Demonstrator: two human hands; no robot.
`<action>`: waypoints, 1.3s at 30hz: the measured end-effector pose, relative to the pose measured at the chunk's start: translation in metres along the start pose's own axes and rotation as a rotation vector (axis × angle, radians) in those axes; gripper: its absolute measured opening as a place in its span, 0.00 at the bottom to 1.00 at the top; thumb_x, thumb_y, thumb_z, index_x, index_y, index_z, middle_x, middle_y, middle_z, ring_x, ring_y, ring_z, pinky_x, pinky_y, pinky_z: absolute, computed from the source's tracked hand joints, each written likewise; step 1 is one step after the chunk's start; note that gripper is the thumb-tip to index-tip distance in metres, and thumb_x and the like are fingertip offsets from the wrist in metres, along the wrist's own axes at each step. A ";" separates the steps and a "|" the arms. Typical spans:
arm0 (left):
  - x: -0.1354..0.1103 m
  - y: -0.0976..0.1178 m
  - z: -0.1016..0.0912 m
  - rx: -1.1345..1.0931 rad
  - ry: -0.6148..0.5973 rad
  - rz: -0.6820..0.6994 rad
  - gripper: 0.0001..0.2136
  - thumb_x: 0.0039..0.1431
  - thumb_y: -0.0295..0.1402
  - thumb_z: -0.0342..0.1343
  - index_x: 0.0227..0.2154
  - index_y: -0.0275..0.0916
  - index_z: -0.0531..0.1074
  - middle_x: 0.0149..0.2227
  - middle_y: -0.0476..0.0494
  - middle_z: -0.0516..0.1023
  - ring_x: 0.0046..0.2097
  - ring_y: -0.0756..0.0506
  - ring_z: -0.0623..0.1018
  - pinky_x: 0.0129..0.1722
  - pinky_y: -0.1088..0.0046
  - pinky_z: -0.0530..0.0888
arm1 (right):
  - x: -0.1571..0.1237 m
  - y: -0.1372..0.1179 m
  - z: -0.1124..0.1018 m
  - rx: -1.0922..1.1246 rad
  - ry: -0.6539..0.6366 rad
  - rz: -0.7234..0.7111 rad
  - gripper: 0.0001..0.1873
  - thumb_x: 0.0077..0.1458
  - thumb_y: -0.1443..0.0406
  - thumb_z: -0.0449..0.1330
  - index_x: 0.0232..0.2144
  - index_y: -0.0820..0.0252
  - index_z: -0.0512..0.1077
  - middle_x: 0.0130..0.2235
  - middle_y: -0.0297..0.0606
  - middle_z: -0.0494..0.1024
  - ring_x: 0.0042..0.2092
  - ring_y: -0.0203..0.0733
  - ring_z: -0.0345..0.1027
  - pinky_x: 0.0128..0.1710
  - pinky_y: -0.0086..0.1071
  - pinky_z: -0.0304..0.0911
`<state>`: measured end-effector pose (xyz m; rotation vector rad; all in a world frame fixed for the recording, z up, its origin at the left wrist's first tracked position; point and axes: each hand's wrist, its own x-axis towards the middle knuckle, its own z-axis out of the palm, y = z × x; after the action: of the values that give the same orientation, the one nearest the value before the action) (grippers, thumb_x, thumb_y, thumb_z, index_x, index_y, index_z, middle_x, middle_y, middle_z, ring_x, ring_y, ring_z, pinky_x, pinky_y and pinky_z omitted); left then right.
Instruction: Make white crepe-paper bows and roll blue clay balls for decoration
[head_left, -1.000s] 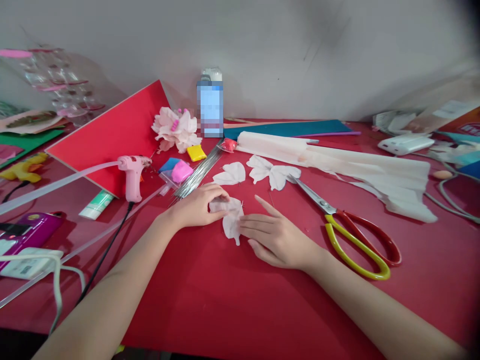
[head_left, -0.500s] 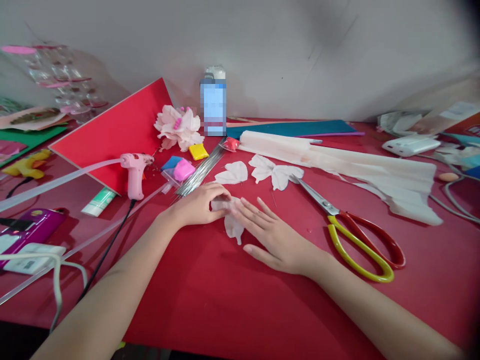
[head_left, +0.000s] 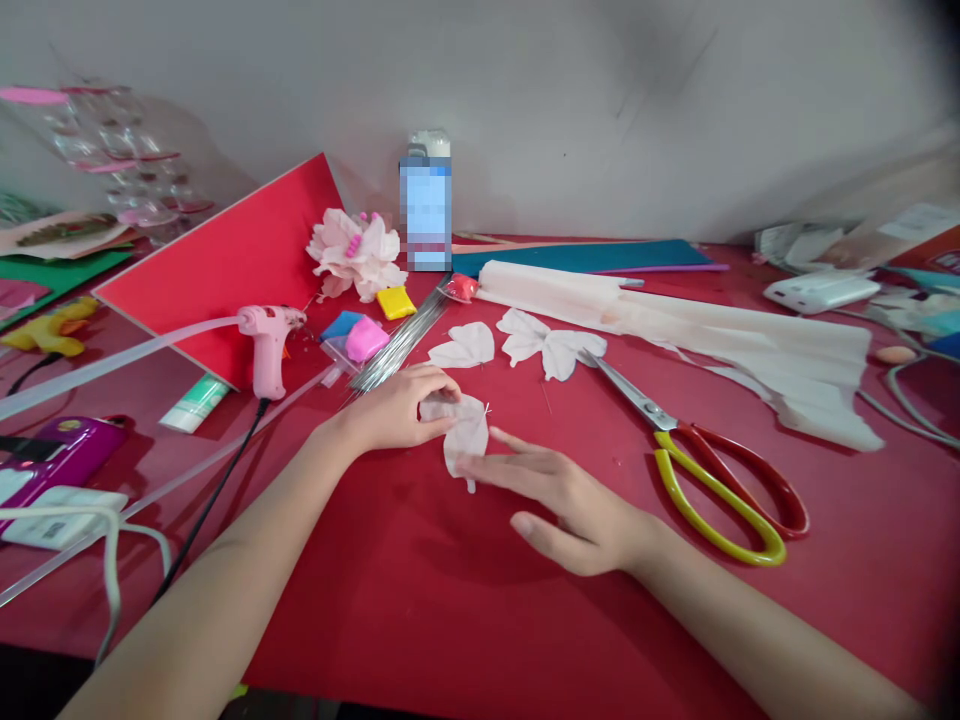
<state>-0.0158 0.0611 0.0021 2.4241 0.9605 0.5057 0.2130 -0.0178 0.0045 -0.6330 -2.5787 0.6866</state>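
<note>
Currently, the left hand (head_left: pixel 397 410) grips the top edge of a white crepe-paper petal (head_left: pixel 466 440) on the red tabletop (head_left: pixel 375 600), while the relaxed, open right hand (head_left: pixel 562 505) touches the petal's lower edge; yellow-and-red scissors (head_left: pixel 630 395) lie right of the petal.

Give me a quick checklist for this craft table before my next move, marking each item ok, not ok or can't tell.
1. The paper petal is under control: ok, the left hand rests on its upper part.
2. The right hand is free: ok, its fingertips reach the petal and it holds no tool.
3. The scissors are within reach: ok, they lie shut to the right.
4. The glue gun is hot: cannot tell.
5. The wire bundle is clear of the left hand: cannot tell, its ends lie very close.
</note>
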 end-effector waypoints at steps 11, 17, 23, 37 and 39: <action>0.000 -0.003 0.001 -0.003 0.001 0.018 0.10 0.55 0.38 0.56 0.38 0.40 0.69 0.42 0.44 0.74 0.45 0.45 0.73 0.46 0.66 0.71 | 0.000 -0.003 0.002 -0.190 0.049 0.098 0.30 0.62 0.60 0.47 0.63 0.67 0.49 0.64 0.49 0.52 0.66 0.47 0.39 0.64 0.51 0.36; 0.001 -0.004 0.002 -0.008 0.004 0.017 0.10 0.55 0.38 0.56 0.38 0.41 0.70 0.42 0.44 0.74 0.45 0.44 0.73 0.47 0.64 0.71 | -0.003 -0.003 0.002 -0.150 0.028 -0.003 0.28 0.61 0.61 0.47 0.62 0.65 0.54 0.63 0.46 0.58 0.65 0.44 0.45 0.64 0.48 0.39; 0.000 -0.004 0.001 -0.009 0.006 0.020 0.10 0.55 0.38 0.56 0.39 0.41 0.70 0.42 0.44 0.74 0.46 0.44 0.73 0.48 0.64 0.71 | -0.005 0.000 0.004 -0.291 0.081 0.010 0.23 0.61 0.63 0.48 0.57 0.62 0.63 0.55 0.44 0.70 0.59 0.44 0.60 0.64 0.49 0.42; 0.000 -0.003 0.001 0.000 0.002 0.008 0.11 0.55 0.40 0.55 0.39 0.41 0.69 0.42 0.44 0.75 0.46 0.43 0.73 0.47 0.64 0.71 | -0.002 -0.001 0.005 -0.416 0.188 0.068 0.27 0.59 0.64 0.49 0.60 0.64 0.58 0.58 0.46 0.66 0.62 0.49 0.53 0.63 0.52 0.45; 0.000 -0.003 0.001 0.005 0.001 0.018 0.11 0.55 0.39 0.55 0.39 0.41 0.69 0.42 0.44 0.75 0.46 0.44 0.73 0.47 0.65 0.71 | 0.001 -0.002 0.006 -0.415 0.202 0.071 0.31 0.59 0.63 0.49 0.62 0.69 0.52 0.63 0.50 0.57 0.66 0.50 0.42 0.63 0.52 0.43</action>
<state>-0.0170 0.0627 -0.0001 2.4387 0.9427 0.5116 0.2087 -0.0216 0.0009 -0.8744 -2.5288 0.0917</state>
